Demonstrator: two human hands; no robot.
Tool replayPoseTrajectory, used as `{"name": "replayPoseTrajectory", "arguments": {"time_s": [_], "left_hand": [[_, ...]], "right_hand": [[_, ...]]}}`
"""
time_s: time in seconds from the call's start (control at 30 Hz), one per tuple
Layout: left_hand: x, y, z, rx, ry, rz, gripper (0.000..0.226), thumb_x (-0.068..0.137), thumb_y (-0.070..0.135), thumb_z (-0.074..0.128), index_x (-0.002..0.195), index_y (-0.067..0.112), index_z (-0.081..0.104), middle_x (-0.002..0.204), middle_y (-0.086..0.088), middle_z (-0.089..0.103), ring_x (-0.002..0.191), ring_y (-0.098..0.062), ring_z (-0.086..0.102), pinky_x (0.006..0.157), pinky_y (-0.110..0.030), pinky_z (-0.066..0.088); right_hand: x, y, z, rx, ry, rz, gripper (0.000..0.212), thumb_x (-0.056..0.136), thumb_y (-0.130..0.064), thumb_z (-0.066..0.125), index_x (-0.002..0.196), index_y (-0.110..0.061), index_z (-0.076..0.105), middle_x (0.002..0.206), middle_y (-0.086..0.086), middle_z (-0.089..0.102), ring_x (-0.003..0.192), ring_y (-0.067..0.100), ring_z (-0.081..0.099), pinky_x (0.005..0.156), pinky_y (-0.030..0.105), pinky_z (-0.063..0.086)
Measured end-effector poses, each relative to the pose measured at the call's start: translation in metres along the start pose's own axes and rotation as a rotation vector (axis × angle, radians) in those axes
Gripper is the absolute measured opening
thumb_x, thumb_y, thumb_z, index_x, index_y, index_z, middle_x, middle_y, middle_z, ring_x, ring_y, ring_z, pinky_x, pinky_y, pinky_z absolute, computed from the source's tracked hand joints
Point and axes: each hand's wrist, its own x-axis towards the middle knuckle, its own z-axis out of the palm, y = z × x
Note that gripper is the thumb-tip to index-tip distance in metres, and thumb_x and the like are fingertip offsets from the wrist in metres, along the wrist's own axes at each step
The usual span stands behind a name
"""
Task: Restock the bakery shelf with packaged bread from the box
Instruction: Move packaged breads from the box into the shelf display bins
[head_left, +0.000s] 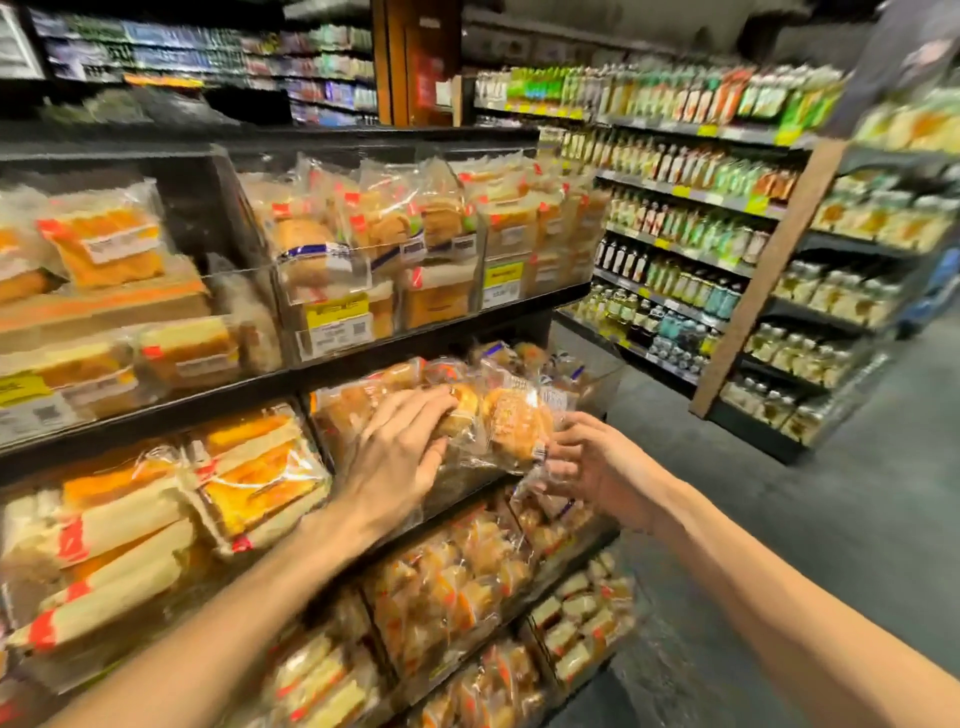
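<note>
Two hands work one clear plastic bag of golden buns (511, 428) at the middle-tier front of the black bakery shelf unit (156, 413). The left hand (400, 447) presses flat on top, and the right hand (587, 462) pinches its loose end. Overhanging that front, the bag may slide off if it is released early. No box shows.

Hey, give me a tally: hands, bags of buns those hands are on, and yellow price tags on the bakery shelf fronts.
Hands: 2, left hand and right hand
Clear plastic bag of buns under the hands: 1
Yellow price tags on the black bakery shelf unit: 3
Total: 6
</note>
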Motion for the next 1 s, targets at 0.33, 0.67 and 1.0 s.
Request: {"name": "replayPoseTrajectory", "arguments": {"time_s": [0.33,0.67,1.0], "left_hand": [[0.101,0.013,0.112,0.064,-0.008,0.002,0.047,0.088,0.037,0.044,0.128,0.019,0.06,0.127,-0.001,0.065,0.117,-0.015,0.047,0.099,-0.026,0.036],[0.168,0.049,0.182,0.173,-0.067,-0.202,0.05,0.083,0.017,0.075,0.13,0.019,0.06,0.132,0.003,0.062,0.122,-0.012,0.047,0.094,-0.034,0.046],[0.191,0.043,0.206,0.265,-0.138,-0.303,0.045,0.091,0.036,0.046,0.131,0.02,0.058,0.134,0.004,0.06,0.125,-0.011,0.044,0.097,-0.032,0.044]], "right_hand": [[0.09,-0.074,-0.156,-0.505,0.356,-0.332,0.046,0.074,0.0,0.08,0.112,-0.014,0.059,0.101,0.006,0.066,0.083,0.019,0.067,0.086,0.051,0.056],[0.252,-0.091,-0.238,-1.511,0.255,-0.886,0.037,0.074,-0.003,0.08,0.108,-0.011,0.067,0.109,0.005,0.068,0.101,0.03,0.06,0.07,0.036,0.052],[0.351,-0.076,-0.23,-1.6,0.025,-0.838,0.029,0.101,-0.014,0.046,0.127,-0.005,0.056,0.131,0.007,0.048,0.119,0.022,0.041,0.098,0.041,0.044]]}}
